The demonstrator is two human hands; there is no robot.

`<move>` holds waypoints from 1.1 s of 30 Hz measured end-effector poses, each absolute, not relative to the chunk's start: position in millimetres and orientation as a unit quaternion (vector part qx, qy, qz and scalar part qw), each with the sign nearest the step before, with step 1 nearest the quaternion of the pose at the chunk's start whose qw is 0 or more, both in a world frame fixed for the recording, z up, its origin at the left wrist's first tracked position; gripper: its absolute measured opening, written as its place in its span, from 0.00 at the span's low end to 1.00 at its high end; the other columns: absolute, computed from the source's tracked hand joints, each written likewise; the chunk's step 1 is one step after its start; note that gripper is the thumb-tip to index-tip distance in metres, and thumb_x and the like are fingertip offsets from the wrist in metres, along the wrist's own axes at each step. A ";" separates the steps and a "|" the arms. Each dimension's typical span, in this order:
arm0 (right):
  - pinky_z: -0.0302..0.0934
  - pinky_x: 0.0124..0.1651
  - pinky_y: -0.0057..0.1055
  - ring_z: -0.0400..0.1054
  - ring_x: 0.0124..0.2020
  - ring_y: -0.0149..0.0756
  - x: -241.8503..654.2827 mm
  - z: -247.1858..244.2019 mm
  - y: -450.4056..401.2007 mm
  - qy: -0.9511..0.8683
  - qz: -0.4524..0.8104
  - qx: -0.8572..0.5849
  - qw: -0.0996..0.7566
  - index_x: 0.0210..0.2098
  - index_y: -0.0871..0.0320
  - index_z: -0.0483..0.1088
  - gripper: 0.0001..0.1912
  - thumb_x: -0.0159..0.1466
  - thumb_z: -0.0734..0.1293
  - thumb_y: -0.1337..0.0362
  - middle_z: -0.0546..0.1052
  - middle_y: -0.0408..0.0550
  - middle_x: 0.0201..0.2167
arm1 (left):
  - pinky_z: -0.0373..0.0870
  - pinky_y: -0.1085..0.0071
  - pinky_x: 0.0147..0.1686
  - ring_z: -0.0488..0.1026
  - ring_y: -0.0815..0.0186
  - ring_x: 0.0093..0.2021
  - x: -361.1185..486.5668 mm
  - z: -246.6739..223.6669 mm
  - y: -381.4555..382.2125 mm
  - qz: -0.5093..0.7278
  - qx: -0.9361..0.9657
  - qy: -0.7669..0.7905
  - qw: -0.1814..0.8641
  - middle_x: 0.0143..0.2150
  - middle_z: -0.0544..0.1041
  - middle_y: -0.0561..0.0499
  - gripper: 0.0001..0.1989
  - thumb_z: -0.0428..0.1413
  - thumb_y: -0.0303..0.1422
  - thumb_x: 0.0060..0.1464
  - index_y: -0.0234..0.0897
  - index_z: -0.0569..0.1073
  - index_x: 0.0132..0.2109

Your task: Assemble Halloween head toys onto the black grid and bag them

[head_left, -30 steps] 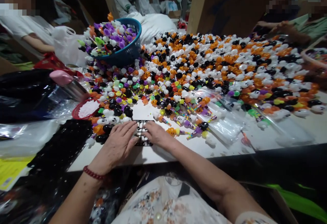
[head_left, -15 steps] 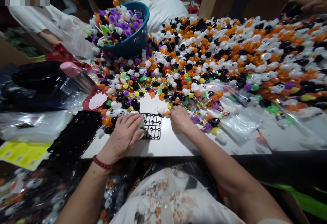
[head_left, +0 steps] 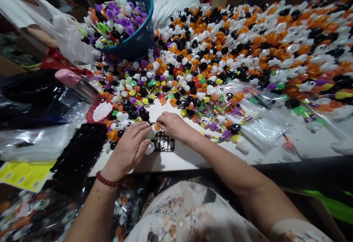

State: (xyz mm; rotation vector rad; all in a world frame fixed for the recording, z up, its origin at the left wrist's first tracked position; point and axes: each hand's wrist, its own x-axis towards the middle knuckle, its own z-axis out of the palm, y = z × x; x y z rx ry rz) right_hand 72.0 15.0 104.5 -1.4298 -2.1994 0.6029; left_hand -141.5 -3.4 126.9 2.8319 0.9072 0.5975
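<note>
A black plastic grid tray [head_left: 165, 144] lies on the white table before me, its left part covered. My left hand [head_left: 129, 144] rests over that left side, fingers stretched out and thumb apart. White toy pieces [head_left: 150, 147] show at its fingertips, on the grid; whatever is under the palm stays hidden. My right hand [head_left: 172, 126] is above the grid's far edge with fingertips pinched on a small orange-and-white toy piece [head_left: 157, 127]. To the right, candy-filled tubes with toy heads [head_left: 213, 126] lie loose, a ghost head among them.
Heaped ghost, pumpkin and black toys [head_left: 248, 47] cover the table's far side. A blue basket [head_left: 147, 25] of toys stands behind. At left are a red dish [head_left: 89, 115], a pink-lidded bottle [head_left: 79, 84] and stacked black grids [head_left: 79, 157]. Clear bags [head_left: 259, 124] lie right. Another person [head_left: 30, 17] is far left.
My right hand has moved left from beside the loose toys to the grid, bringing the small orange-and-white piece. My left hand stays over the grid's left side. The view has shifted slightly.
</note>
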 end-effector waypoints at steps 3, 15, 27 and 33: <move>0.58 0.44 0.29 0.69 0.42 0.37 59.8 111.8 15.8 -0.778 0.255 -0.519 0.247 0.48 0.61 0.71 0.11 0.71 0.59 0.65 0.77 0.52 0.40 | 0.60 0.54 0.64 0.62 0.56 0.63 -139.6 127.9 -3.3 0.186 0.931 0.308 0.064 0.59 0.68 0.41 0.17 0.45 0.32 0.65 0.36 0.65 0.58; 0.65 0.45 0.36 0.74 0.41 0.41 38.0 97.6 3.9 -0.712 0.332 -0.546 0.292 0.65 0.60 0.50 0.22 0.73 0.52 0.66 0.78 0.53 0.41 | 0.57 0.49 0.65 0.59 0.51 0.66 -139.0 121.1 7.7 0.149 0.938 0.312 0.027 0.65 0.63 0.38 0.26 0.44 0.39 0.66 0.36 0.55 0.67; 0.60 0.47 0.41 0.64 0.45 0.49 178.3 76.8 -93.8 -0.731 -0.012 -0.678 0.071 0.41 0.66 0.74 0.09 0.64 0.62 0.74 0.72 0.62 0.43 | 0.61 0.50 0.64 0.62 0.52 0.64 -139.5 122.2 4.5 0.162 0.933 0.319 0.028 0.62 0.65 0.37 0.21 0.45 0.37 0.66 0.33 0.63 0.61; 0.56 0.42 0.36 0.65 0.41 0.45 168.5 64.2 -87.5 -0.727 0.034 -0.684 0.053 0.36 0.63 0.72 0.10 0.68 0.59 0.72 0.73 0.57 0.38 | 0.61 0.51 0.64 0.62 0.53 0.64 -138.2 123.5 3.0 0.158 0.928 0.336 0.038 0.62 0.66 0.39 0.20 0.44 0.38 0.66 0.36 0.63 0.61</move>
